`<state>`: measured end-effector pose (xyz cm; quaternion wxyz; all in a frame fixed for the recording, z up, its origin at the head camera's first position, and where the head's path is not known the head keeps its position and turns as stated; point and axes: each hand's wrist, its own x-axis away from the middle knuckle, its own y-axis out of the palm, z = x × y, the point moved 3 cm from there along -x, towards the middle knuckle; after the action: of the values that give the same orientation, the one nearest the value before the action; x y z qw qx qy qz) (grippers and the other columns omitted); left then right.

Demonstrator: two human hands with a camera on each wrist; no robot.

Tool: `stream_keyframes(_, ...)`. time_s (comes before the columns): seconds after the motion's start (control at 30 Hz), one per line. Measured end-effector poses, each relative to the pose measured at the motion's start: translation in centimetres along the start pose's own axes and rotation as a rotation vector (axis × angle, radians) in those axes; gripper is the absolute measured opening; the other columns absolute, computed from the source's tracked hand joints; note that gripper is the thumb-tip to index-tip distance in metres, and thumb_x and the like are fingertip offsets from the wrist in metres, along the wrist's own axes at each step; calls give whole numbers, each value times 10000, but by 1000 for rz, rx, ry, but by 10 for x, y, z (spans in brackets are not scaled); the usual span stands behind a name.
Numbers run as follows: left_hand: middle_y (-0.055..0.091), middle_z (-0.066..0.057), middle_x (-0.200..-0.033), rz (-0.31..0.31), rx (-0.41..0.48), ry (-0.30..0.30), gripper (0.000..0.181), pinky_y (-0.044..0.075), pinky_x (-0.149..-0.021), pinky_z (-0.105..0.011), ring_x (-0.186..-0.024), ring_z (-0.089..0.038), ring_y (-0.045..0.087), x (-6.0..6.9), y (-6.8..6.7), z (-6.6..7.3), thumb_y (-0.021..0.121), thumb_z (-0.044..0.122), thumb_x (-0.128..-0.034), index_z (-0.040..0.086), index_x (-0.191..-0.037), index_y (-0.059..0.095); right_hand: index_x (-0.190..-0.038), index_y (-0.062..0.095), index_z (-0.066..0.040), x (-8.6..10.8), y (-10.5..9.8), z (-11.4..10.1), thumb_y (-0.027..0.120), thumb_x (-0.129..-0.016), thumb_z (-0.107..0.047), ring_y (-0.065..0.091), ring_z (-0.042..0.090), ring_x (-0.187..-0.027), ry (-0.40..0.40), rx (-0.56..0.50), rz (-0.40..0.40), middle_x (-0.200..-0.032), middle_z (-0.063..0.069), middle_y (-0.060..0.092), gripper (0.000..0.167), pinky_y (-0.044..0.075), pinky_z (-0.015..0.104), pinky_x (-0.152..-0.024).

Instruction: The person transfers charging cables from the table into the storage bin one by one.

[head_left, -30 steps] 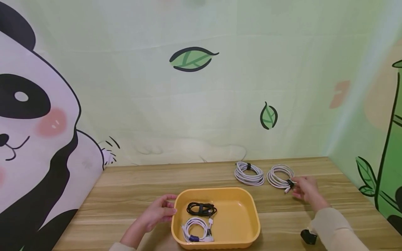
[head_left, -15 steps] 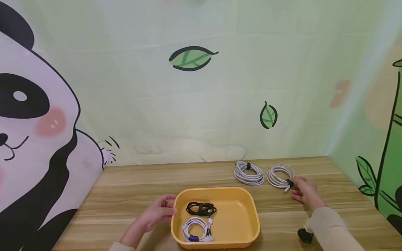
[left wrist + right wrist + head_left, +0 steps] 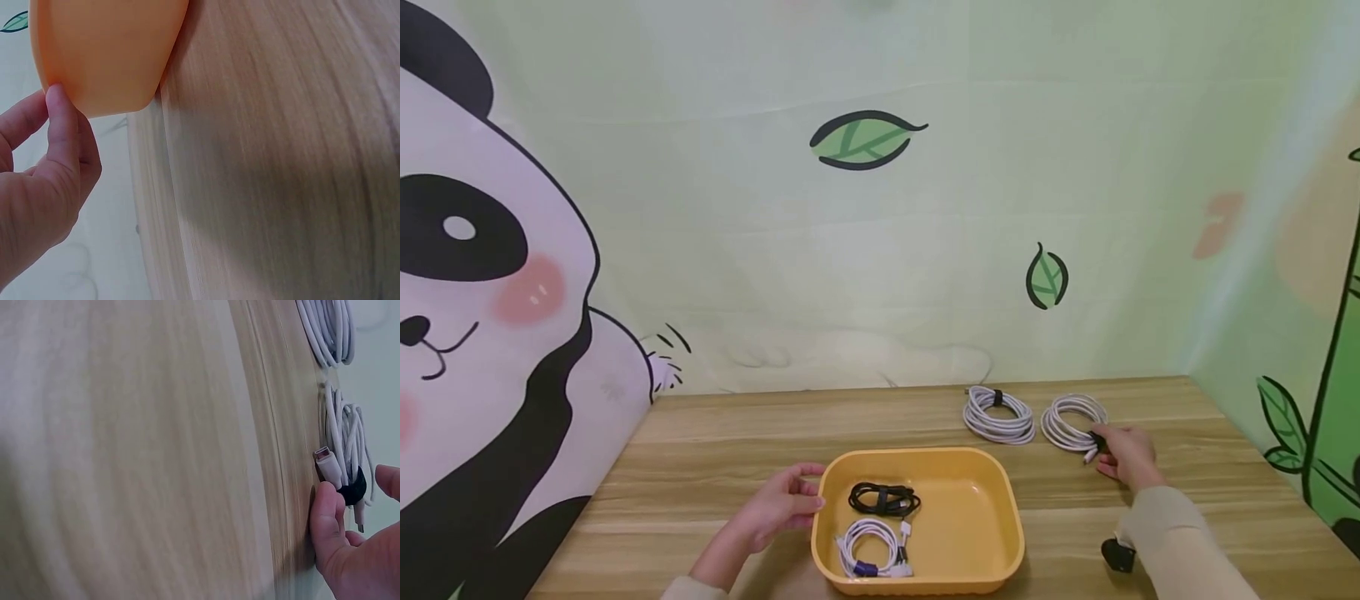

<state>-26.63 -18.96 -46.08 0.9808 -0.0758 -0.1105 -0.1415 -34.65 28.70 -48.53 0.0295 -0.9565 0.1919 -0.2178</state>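
In the head view, my left hand (image 3: pixel 782 507) touches the left rim of a yellow plastic basket (image 3: pixel 1011 542). The left wrist view has that thumb against the basket's outer wall (image 3: pixel 112 56). Inside lie a black cable bundle (image 3: pixel 883 500) and a white coiled cable (image 3: pixel 859 533) with a blue connector. My right hand (image 3: pixel 1129 457) is at the black strap of a coiled light cable (image 3: pixel 1067 433). The right wrist view has its fingers on either side of the strap (image 3: pixel 356 489), one fingertip by the connector (image 3: pixel 327 467) and a small gap before the other.
Another coiled light cable (image 3: pixel 997 421) with a black strap lies left of the right-hand coil. Both rest near the back of the wooden table (image 3: pixel 737 433), before a printed panda backdrop (image 3: pixel 760 275). A small black object (image 3: pixel 1117 556) shows beside the right sleeve.
My right hand has edged slightly forward at the cable's strap, and the sleeve has shifted left. The left hand and the basket stay put. The head view has shifted a little.
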Motion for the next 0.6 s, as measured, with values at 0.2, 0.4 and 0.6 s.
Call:
stream_keyframes(0.2,459,-58,-880,4,-2,-6,500,491,-635,-254,-748,-143,512,0,0,0,554,-16,-808,-45,-1262,347,-988,401,4,1,4,-2,569,-801,-236,479,107,-477,-12,63,40,-659,18,435,348,501,261,-484)
stream_keyframes(0.4,469,-53,-881,0,1,-4,512,493,-642,-256,-753,-147,519,0,0,1,559,-17,-801,-45,-1266,346,-890,436,13,5,8,-5,581,-782,-197,472,110,-442,-44,150,114,-633,30,435,278,484,256,-443)
stream_keyframes(0.6,467,-52,-877,-8,3,-2,515,493,-638,-254,-752,-148,519,1,0,1,560,-18,-800,-52,-1265,343,-862,470,23,7,9,-6,577,-776,-214,466,99,-386,-63,246,147,-493,1,446,274,469,244,-411)
